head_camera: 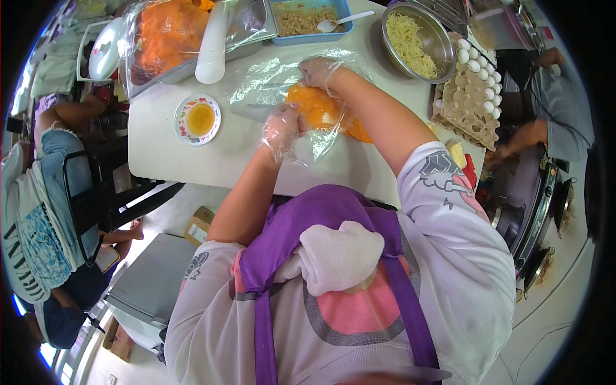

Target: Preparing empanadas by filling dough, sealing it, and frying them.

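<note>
An orange, dough-like mass [317, 109] lies on the white table in front of me, with clear plastic film [260, 77] around and partly over it. My left hand [283, 126], in a clear plastic glove, has its fingers curled at the near left edge of the mass and pinches the film there. At the far side, my right hand [317, 72], also gloved, bends over the mass with its fingertips partly hidden by plastic. A patterned bowl [181, 119] of yellow-orange liquid stands left of my hands. Beyond them lies a thick white rolling pin [211, 53].
A metal tray [269, 19] with more orange mass under plastic stands at the back left. Near it are a blue tray [310, 38] of crumbly filling with a spoon, a steel bowl [445, 57] of pale shreds and an egg carton [462, 110]. People are at both sides.
</note>
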`<state>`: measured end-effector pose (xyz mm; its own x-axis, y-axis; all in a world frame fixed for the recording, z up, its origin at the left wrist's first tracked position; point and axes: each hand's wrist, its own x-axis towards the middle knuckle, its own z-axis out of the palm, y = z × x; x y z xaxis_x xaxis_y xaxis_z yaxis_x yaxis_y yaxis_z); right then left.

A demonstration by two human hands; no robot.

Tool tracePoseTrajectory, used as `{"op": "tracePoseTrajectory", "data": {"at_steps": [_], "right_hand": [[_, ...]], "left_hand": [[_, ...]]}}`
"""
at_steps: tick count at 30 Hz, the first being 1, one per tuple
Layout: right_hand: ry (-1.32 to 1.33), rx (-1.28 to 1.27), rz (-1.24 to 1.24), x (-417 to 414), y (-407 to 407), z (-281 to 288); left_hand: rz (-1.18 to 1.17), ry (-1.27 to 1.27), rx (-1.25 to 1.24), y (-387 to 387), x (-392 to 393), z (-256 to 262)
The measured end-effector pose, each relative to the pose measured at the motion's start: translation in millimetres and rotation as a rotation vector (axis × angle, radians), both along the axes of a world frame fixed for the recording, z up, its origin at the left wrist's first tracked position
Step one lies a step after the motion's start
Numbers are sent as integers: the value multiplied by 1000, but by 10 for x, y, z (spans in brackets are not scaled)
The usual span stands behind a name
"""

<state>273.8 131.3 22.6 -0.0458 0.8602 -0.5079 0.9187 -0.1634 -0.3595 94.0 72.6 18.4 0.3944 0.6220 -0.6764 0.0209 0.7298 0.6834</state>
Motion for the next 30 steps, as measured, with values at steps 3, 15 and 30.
{"op": "tracePoseTrajectory", "data": {"at_steps": [3, 15, 30], "right_hand": [[-33, -1, 11, -2, 26, -6], [43, -104, 3, 215, 119, 41], [86, 211, -133, 653, -706, 968]], "left_hand": [[3, 16, 10, -3, 10, -13], [54, -8, -51, -38, 114, 247], [221, -479, -29, 279, -159, 271]]}}
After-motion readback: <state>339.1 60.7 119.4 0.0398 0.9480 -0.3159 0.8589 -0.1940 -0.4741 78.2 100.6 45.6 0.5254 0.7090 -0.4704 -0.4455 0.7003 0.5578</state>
